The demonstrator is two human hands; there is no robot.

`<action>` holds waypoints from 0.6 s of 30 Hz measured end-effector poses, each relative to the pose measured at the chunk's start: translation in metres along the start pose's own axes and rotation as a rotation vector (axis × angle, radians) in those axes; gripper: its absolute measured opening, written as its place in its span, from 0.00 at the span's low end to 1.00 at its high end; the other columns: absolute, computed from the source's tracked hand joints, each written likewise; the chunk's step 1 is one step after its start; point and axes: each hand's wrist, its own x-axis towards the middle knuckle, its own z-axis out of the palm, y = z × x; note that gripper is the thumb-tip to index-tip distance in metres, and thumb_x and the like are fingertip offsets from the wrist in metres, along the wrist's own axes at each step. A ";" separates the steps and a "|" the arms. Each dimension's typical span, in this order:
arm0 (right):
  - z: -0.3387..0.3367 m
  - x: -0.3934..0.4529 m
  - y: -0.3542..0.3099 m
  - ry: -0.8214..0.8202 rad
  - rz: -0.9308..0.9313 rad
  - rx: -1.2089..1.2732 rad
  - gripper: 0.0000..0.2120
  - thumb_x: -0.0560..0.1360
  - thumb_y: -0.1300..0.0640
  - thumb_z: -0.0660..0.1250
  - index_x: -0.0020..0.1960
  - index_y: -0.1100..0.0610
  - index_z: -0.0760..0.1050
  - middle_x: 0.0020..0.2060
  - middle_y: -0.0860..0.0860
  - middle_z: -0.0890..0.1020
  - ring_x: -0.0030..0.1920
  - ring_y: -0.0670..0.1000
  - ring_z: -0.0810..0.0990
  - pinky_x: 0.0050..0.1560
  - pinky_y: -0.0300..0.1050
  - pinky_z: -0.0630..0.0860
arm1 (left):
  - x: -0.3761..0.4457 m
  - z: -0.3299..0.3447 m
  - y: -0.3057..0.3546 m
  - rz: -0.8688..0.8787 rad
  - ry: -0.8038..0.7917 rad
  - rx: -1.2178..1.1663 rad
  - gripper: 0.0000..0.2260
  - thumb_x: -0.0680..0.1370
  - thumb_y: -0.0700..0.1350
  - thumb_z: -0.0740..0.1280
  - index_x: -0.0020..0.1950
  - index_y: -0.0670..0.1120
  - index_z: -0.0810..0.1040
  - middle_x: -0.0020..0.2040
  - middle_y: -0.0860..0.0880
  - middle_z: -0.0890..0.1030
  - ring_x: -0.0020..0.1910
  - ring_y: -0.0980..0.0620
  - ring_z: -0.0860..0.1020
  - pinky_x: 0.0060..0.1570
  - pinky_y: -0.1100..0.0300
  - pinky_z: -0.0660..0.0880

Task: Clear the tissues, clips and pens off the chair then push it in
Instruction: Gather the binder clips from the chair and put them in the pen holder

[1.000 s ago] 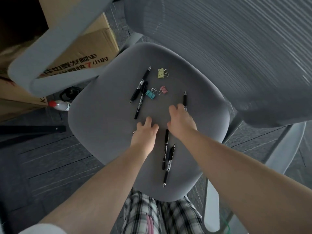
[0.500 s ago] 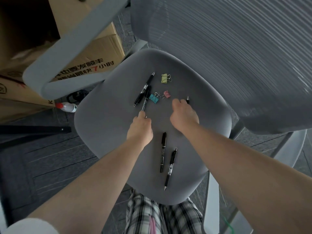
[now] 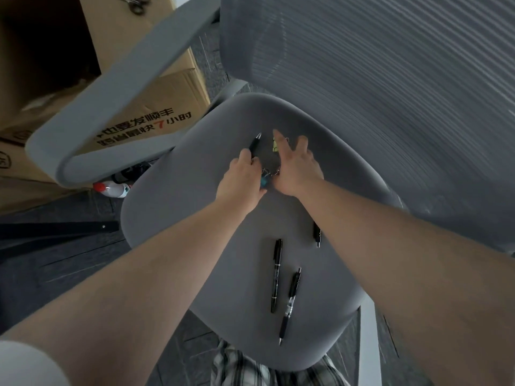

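Gripping pen (image 3: pixel 255 144) in left hand (image 3: pixel 242 181), long axis toward backrest; right hand (image 3: pixel 296 169) fingers (image 3: pixel 278 137) spread over yellow clip (image 3: pixel 275 146), mid-seat (image 3: pixel 172 213), nearer hand.

Seen from above: grey chair seat (image 3: pixel 178 218) at frame centre, mesh backrest (image 3: pixel 376 79) upper right. Left hand (image 3: pixel 241 178) gripping a black pen (image 3: pixel 255 144); right hand (image 3: pixel 296 169) spread over a yellow clip (image 3: pixel 275 146), a blue clip (image 3: pixel 264 181) between the hands. Three more pens (image 3: pixel 276 274) lower on the seat. Cardboard boxes (image 3: pixel 156 107) upper left.
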 end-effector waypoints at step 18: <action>0.042 -0.001 0.005 0.133 -0.027 -0.081 0.16 0.78 0.61 0.58 0.65 0.59 0.62 0.67 0.63 0.60 0.56 0.64 0.73 0.45 0.53 0.71 | 0.005 0.018 0.009 -0.032 -0.104 -0.028 0.16 0.73 0.44 0.68 0.58 0.39 0.72 0.60 0.42 0.68 0.56 0.41 0.74 0.46 0.49 0.74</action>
